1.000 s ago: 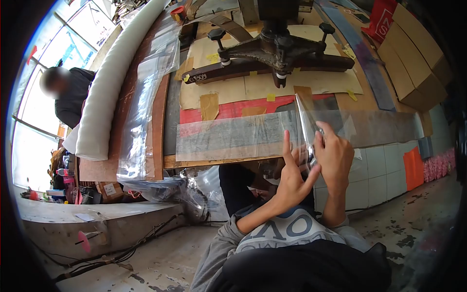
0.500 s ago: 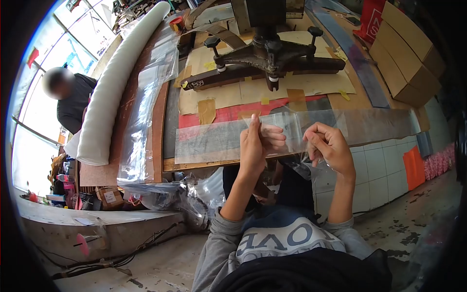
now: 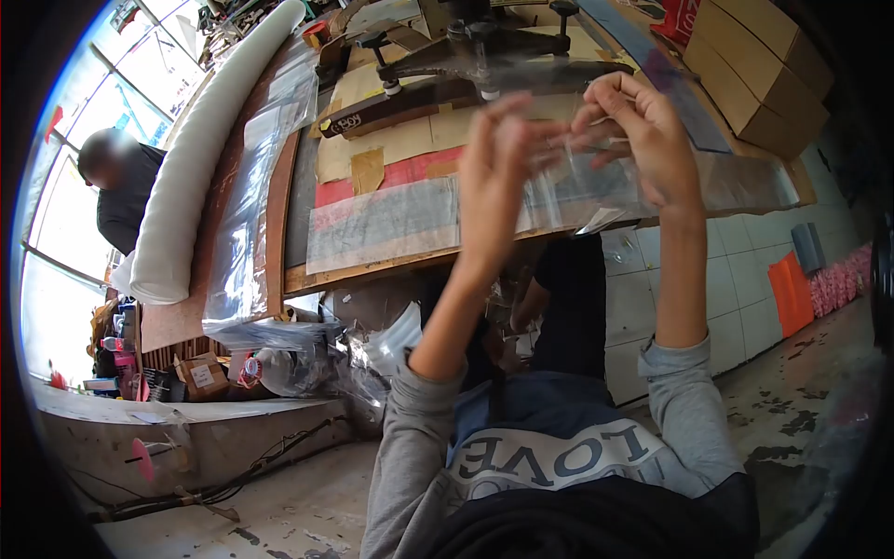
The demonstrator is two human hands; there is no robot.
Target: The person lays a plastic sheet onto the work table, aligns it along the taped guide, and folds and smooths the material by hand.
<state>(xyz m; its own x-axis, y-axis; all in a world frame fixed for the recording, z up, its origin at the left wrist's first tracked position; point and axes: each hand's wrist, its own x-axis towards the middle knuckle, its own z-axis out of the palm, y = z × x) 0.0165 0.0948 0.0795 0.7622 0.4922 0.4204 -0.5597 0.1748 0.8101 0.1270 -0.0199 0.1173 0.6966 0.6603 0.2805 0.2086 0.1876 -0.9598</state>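
Grip: right hand (image 3: 647, 140) curled, left hand (image 3: 503, 177) part-open, blurred; hold on film unclear | Clear film (image 3: 585, 182): faint, between hands, above tabletop (image 3: 372, 268) | Shirt (image 3: 559, 456): "LOVE" | Red bag (image 3: 678, 19): lettering cut off

On the counter (image 3: 321, 278) are one long white foam roll (image 3: 186, 186), one long black metal bar (image 3: 419, 102) and at least two clear plastic sheets (image 3: 247, 214), overlap hiding their exact number; right of it, one flat orange sheet (image 3: 792, 293); near left, one round pink disc (image 3: 142, 459).
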